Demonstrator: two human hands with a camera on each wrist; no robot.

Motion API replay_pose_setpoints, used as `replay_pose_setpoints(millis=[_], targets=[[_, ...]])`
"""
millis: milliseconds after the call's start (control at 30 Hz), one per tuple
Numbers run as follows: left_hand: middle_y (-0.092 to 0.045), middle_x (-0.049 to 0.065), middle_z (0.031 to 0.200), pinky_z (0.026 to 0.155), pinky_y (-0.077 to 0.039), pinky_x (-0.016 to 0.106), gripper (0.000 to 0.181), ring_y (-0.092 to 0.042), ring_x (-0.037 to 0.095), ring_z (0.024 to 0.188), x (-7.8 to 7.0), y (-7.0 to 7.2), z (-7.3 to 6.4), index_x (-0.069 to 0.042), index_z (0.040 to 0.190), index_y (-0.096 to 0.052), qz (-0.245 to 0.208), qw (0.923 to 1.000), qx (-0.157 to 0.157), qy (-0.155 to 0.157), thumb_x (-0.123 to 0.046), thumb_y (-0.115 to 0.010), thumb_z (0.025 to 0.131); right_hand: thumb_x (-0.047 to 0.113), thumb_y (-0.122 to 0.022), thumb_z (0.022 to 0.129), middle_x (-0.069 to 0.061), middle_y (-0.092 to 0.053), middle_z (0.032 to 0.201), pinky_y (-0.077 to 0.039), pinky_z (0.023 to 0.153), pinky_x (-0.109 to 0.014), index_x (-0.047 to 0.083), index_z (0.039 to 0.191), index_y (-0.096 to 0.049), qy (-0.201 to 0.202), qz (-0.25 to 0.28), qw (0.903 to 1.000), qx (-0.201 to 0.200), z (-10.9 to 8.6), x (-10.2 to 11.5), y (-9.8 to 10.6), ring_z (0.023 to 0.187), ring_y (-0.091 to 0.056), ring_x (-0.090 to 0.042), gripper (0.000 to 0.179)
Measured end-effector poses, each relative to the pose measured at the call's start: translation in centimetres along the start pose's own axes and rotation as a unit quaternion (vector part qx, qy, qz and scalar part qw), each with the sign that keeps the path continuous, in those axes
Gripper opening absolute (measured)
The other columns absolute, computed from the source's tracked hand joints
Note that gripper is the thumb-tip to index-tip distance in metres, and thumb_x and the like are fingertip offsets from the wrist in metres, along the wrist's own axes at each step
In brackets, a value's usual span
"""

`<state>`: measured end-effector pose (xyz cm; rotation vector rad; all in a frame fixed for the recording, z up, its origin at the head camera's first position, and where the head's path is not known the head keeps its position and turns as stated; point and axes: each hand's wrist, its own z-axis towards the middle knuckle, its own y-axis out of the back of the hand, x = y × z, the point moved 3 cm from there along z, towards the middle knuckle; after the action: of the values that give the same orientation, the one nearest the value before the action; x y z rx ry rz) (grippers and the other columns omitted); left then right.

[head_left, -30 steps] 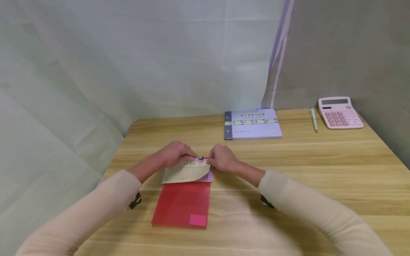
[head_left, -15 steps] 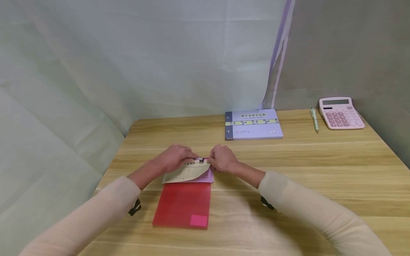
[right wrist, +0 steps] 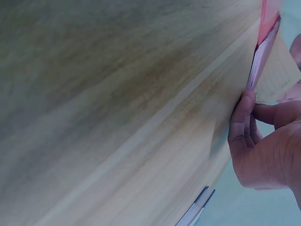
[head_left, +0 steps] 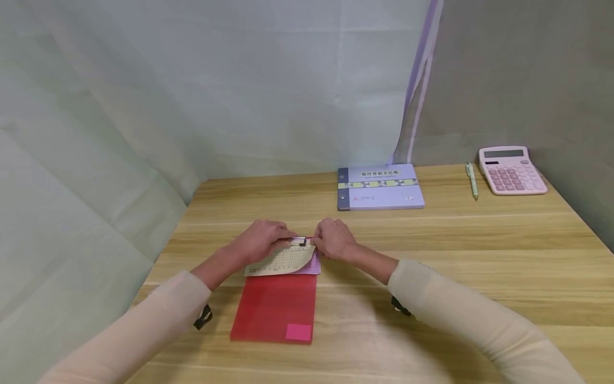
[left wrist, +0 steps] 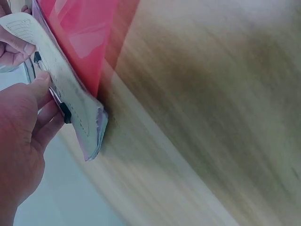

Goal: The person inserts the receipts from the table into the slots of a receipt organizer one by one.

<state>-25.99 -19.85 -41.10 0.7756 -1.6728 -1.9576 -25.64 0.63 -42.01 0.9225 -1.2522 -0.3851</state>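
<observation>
A translucent red folder (head_left: 275,309) with a pink label lies on the wooden table. Over its far part are a cream printed form (head_left: 283,260), its right corner curling up, and pink-purple sheets (head_left: 314,265) beneath. At their top edge sits a metal clip with black ends (head_left: 302,242). My left hand (head_left: 261,241) grips this clip and the top edge; in the left wrist view the thumb (left wrist: 41,80) lies on the clip, fingers behind the stack. My right hand (head_left: 333,237) pinches the top right corner of the sheets, which the right wrist view shows edge-on (right wrist: 261,63).
Farther back lies a lilac account book (head_left: 381,186) with a dark spine. A green pen (head_left: 472,181) and a pink calculator (head_left: 512,170) lie at the back right. Pale cloth (head_left: 288,90) hangs behind the table.
The clip's metal bar has swung toward the form and shows wider at the top edge. My left hand has shifted slightly toward me with it; the right hand keeps its pinch.
</observation>
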Motion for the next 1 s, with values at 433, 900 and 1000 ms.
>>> replay_pose_setpoints(millis=[433, 900, 1000], targets=[[-0.071, 0.0, 0.104, 0.079, -0.06, 0.03, 0.033, -0.065, 0.011, 0.086, -0.2, -0.8, -0.6, -0.013, 0.132, -0.076, 0.031, 0.9991, -0.012, 0.027, -0.022, -0.077, 0.101, 0.009, -0.073, 0.1, -0.003, -0.069, 0.061, -0.046, 0.045, -0.021, 0.003, 0.085, -0.078, -0.038, 0.075, 0.9961, 0.025, 0.0, -0.7, 0.1, 0.047, -0.06, -0.012, 0.017], [-0.065, 0.011, 0.117, 0.088, -0.062, 0.039, 0.046, -0.07, 0.025, 0.106, -1.1, -2.3, -1.6, -0.003, 0.143, -0.065, 0.157, 0.9859, -0.042, -0.042, 0.005, -0.07, 0.097, 0.009, -0.076, 0.098, 0.001, -0.065, 0.061, -0.037, 0.046, -0.02, 0.005, 0.078, -0.078, -0.047, 0.043, 0.9977, -0.022, 0.0, -0.6, -0.7, 0.051, -0.053, -0.01, 0.02], [-0.066, 0.011, 0.117, 0.088, -0.062, 0.038, 0.047, -0.07, 0.024, 0.106, -1.2, -2.2, -1.6, -0.003, 0.143, -0.065, 0.155, 0.9862, -0.042, -0.041, 0.006, -0.071, 0.097, 0.008, -0.076, 0.098, 0.002, -0.063, 0.059, -0.036, 0.045, -0.02, 0.005, 0.076, -0.078, -0.05, 0.047, 0.9973, -0.026, -0.1, -0.7, -0.7, 0.05, -0.05, -0.009, 0.022]])
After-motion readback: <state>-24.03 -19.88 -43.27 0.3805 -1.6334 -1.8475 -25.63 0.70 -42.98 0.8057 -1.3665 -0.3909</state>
